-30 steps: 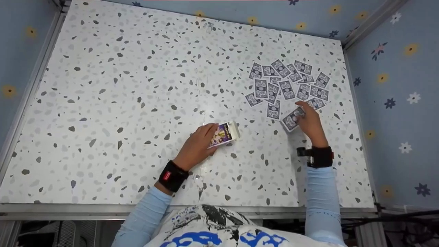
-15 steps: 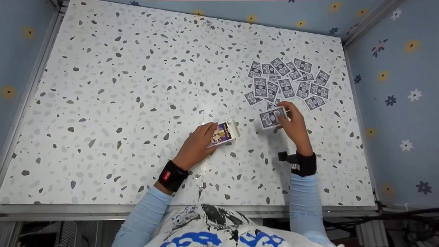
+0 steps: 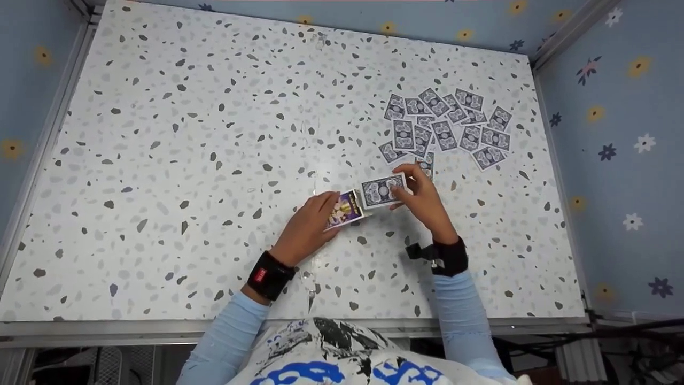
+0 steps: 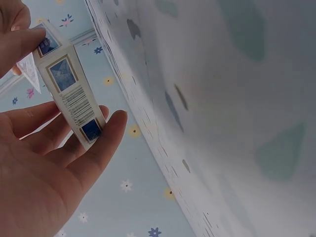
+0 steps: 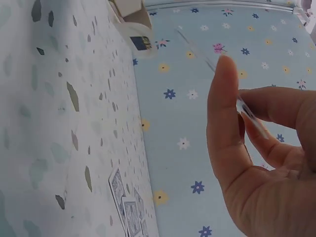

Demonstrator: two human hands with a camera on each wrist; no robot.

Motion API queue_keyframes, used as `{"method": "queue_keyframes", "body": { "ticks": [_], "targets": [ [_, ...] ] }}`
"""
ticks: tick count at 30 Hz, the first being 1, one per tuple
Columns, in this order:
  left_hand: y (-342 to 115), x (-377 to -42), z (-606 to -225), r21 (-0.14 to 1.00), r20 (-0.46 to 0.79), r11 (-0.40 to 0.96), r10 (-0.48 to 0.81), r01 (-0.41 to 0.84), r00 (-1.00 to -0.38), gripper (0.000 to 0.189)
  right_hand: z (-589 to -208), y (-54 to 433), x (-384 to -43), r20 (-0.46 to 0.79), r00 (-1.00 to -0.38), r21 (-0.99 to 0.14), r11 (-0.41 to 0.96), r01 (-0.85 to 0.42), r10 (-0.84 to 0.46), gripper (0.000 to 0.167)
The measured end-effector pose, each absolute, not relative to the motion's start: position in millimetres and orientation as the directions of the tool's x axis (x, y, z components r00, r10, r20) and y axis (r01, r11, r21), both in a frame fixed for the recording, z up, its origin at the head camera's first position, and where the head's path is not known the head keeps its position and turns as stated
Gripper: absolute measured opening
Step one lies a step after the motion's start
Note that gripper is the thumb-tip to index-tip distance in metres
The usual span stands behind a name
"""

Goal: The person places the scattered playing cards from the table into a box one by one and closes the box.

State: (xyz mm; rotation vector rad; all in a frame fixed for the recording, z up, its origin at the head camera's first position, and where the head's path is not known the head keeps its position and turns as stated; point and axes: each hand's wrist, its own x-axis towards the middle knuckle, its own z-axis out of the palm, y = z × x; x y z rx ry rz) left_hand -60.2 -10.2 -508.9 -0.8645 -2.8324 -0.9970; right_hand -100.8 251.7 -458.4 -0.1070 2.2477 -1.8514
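My left hand [image 3: 303, 230] grips a small purple card box [image 3: 344, 209] in the middle of the table, its mouth facing right. In the left wrist view the fingers and thumb hold the box [image 4: 74, 94] by its edges, and a barcode shows on its narrow end. My right hand [image 3: 425, 206] pinches a playing card [image 3: 382, 191], patterned back up, between thumb and fingers. The card's left edge is right at the box's mouth; whether it touches cannot be told. In the right wrist view the card [image 5: 254, 118] appears edge-on, and the box [image 5: 136, 24] shows its flap.
Several playing cards [image 3: 444, 135] lie face down, loosely spread and partly overlapping, at the right rear of the white speckled table [image 3: 187, 160]. Blue flowered panels [image 3: 614, 176] border the table at the back and sides.
My right hand has lifted a card from the front of the spread and carried it left to the box's mouth. The left hand and box have stayed in place.
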Motion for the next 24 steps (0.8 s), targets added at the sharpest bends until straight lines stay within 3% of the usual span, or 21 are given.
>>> {"method": "queue_keyframes", "body": {
  "ticks": [17, 24],
  "targets": [
    [-9.7, -61.2, -506.6, 0.596, 0.226, 0.620, 0.480, 0.510, -0.848, 0.067, -450.7, 232.6, -94.5, -0.202, -0.944, -0.950, 0.286, 0.124, -0.262, 0.035],
    [-9.9, -62.1, -504.1, 0.590, 0.187, 0.639, 0.487, 0.494, -0.853, 0.069, -449.6, 225.9, -94.1, -0.166, -0.949, -0.927, 0.372, 0.057, -0.268, 0.035]
  ]
}}
